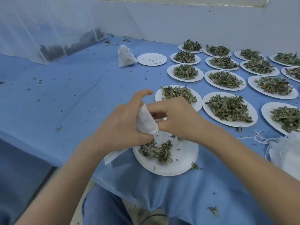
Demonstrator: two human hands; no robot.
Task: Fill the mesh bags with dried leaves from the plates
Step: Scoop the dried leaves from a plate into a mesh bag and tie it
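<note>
A table (68, 98) under a blue cloth carries rows of white paper plates (230, 111) heaped with dried leaves (228, 108) from its middle to its right edge, with an emptied plate (152, 59) and a filled, closed mesh bag (125, 56) farther back toward the far edge. At the near edge sits a plate (180, 161) with only a small remnant of leaves (155, 150), and a pile of empty bags (285, 151) with loose strings lies at the near right edge. Just above that near plate the left hand (123, 124) has its fingers curled around a white mesh bag (146, 120), while the right hand (175, 117) has its fingertips bunched together at the bag's mouth.
</note>
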